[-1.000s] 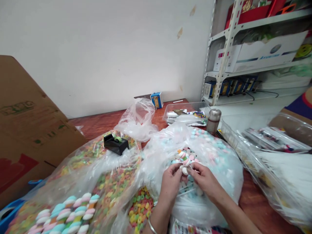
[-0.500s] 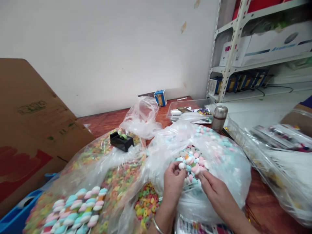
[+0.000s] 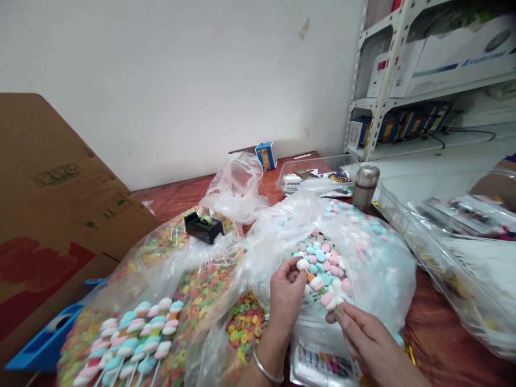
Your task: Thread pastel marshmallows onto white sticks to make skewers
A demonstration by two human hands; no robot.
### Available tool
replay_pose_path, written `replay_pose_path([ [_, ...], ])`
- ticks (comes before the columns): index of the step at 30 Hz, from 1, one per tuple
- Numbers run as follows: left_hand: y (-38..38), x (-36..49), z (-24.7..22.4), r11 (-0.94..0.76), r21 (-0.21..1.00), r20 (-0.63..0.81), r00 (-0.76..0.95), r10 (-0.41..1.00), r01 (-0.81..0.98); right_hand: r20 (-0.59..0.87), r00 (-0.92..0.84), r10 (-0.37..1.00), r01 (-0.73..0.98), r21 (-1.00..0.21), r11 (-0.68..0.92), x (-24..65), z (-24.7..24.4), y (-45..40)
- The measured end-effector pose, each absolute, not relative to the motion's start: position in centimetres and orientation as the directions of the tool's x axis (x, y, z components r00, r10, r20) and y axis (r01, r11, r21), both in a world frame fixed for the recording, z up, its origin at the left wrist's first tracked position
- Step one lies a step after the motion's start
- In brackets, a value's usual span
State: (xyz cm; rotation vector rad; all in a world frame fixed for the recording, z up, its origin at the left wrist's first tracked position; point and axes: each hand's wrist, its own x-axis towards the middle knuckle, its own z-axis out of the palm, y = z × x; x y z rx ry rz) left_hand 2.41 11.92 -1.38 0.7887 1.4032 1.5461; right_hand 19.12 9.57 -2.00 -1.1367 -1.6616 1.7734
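Two hands (image 3: 287,301), one steel flask (image 3: 365,188), one black tape dispenser (image 3: 203,228).

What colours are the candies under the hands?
Pastel blue, pink and white candies, some orange; the head view shows them best.

Pink, white and pale-blue candies (image 3: 322,263)
Twisted marshmallow sticks (image 3: 137,336) at seven o'clock stripe pink, blue, white and orange; green, yellow and orange cereal rings (image 3: 245,322) lie at six.
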Motion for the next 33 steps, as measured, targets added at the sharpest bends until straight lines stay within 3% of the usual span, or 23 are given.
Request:
replay_pose_path([
  [6, 11.6, 2.7, -1.1, 0.006, 0.988, -0.065, -0.386, 0.920, -0.153, -0.303, -0.498, 0.813, 0.103, -0.951, -0.291, 18.2, -1.8, 8.3],
  [15, 11.3, 2.7, -2.4, -0.041, 0.999, 0.025, -0.394, 0.919, -0.032, -0.283, -0.410, 0.867, 0.070, -0.958, -0.279, 16.1, -2.2, 7.4],
  [19, 11.3, 2.7, -2.0, -0.025, 0.993, -0.023, -0.392, 0.920, -0.116, -0.277, -0.391, 0.878, 0.078, -0.960, -0.268, 15.4, -1.7, 7.5],
  [22, 11.2, 3.2, -1.3, -0.007, 0.915, -0.143, -0.339, 0.930, -0.404, -0.193, -0.338, 0.921, 0.167, -0.975, -0.143, 15.2, -1.8, 7.8],
  [25, 11.5, 4.0, -0.2, -0.012, 0.744, -0.258, -0.304, 0.917, -0.668, -0.067, -0.376, 0.924, 0.291, -0.956, 0.049, 15.0, -2.8, 8.0],
  [29, 11.8, 4.8, 1.0, -0.034, 0.637, -0.363, -0.338, 0.869, -0.770, 0.002, -0.401, 0.916, 0.570, -0.783, 0.251, 14.4, -4.5, 7.4],
  [33, 11.3, 5.1, 1.3, -0.021, 0.620, -0.408, -0.346, 0.845, -0.784, -0.012, -0.361, 0.933, 0.753, -0.594, 0.283, 13.4, -5.1, 6.8],
])
